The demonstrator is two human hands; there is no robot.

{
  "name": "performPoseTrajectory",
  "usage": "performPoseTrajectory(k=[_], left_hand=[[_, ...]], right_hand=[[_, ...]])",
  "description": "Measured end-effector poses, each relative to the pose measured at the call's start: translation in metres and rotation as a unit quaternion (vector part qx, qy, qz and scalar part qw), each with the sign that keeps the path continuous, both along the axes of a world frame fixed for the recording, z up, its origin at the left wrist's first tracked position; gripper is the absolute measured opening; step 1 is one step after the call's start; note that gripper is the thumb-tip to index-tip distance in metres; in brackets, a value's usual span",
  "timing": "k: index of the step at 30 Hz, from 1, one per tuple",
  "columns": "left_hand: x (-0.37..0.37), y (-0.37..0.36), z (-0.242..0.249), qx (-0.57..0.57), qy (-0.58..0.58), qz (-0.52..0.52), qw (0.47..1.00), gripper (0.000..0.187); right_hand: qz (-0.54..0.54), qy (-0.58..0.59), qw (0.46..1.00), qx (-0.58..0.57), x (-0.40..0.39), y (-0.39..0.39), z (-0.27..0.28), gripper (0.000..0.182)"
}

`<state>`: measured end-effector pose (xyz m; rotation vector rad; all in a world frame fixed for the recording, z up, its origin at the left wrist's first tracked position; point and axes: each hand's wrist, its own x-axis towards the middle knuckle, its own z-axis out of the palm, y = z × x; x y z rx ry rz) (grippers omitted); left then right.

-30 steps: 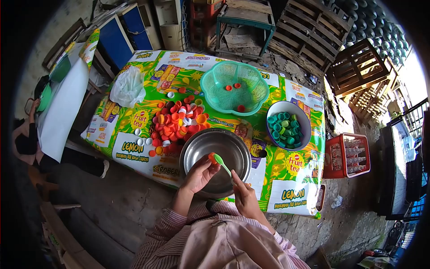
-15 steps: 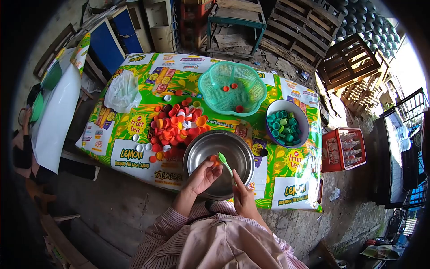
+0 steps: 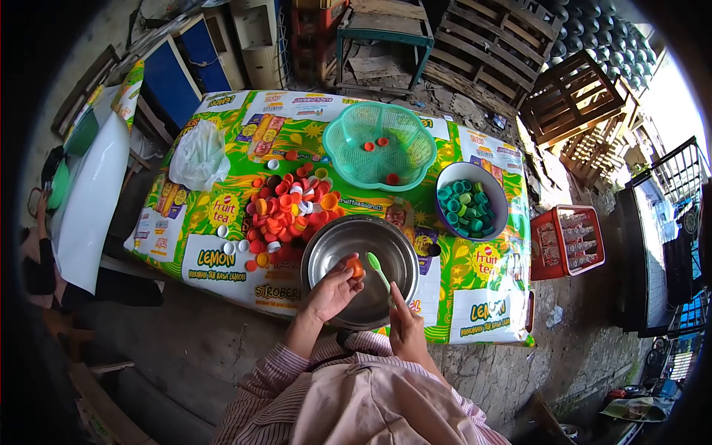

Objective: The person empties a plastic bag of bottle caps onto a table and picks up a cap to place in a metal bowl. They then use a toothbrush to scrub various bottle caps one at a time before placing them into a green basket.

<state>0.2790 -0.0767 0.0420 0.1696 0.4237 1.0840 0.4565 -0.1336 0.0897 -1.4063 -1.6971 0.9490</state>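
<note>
My left hand [image 3: 331, 294] pinches an orange bottle cap [image 3: 356, 268] over the near side of a steel bowl [image 3: 404, 256]. In my right hand [image 3: 407, 326] is a slim light-green tool [image 3: 375, 265] shaped like a toothbrush. Its rounded end points up and away from me, a little right of the cap and apart from it. The bowl's visible inside is bare metal. Left of the bowl lies a loose pile of red and orange bottle caps [image 3: 289, 208], with some white ones [image 3: 244, 245] at its edge.
A turquoise basket [image 3: 345, 159] behind the bowl holds a few red caps. Green caps fill a bowl [image 3: 499, 200] to the right. A plastic bag [image 3: 199, 157] lies at the left. Beyond the table stand a red bottle crate [image 3: 547, 245] and another person's arm [image 3: 43, 230].
The orange cap and the green tool have come slightly farther apart, and the cap shows more clearly. The whole view has shifted a little. Both hands keep their hold.
</note>
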Motion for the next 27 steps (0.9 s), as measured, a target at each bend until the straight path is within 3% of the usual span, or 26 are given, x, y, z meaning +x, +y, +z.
performPoseTrajectory(k=[3,7,17,18,19,23,25,27], left_hand=[[-0.002,-0.001,-0.013,0.037,-0.049,-0.017,0.998,0.027],[0.001,-0.002,-0.006,0.029,-0.027,-0.025,0.999,0.026],[0.01,-0.003,-0.006,0.021,-0.071,-0.02,0.997,0.03],[0.012,-0.003,-0.001,0.041,-0.069,-0.015,0.997,0.03],[0.013,-0.003,0.001,0.042,-0.069,-0.015,0.997,0.03],[0.017,-0.006,-0.002,-0.001,-0.072,0.016,0.997,0.026],[0.019,-0.006,-0.006,-0.016,-0.067,0.044,0.997,0.025],[0.018,-0.007,-0.007,-0.006,-0.119,0.034,0.992,0.023]], right_hand=[[0.076,-0.022,0.996,-0.05,0.006,-0.001,0.012,0.051],[0.014,0.006,0.999,-0.045,0.012,-0.001,-0.003,0.052],[0.083,0.025,0.996,0.001,0.018,-0.001,-0.002,0.052],[0.046,0.042,0.995,-0.071,0.019,-0.001,-0.001,0.052],[0.046,0.042,0.996,-0.071,0.021,-0.001,-0.002,0.052],[0.069,0.036,0.996,0.05,0.024,0.0,-0.007,0.051],[0.023,0.016,0.998,-0.054,0.027,0.002,-0.007,0.055],[0.012,0.008,0.999,-0.033,0.029,0.001,-0.001,0.055]])
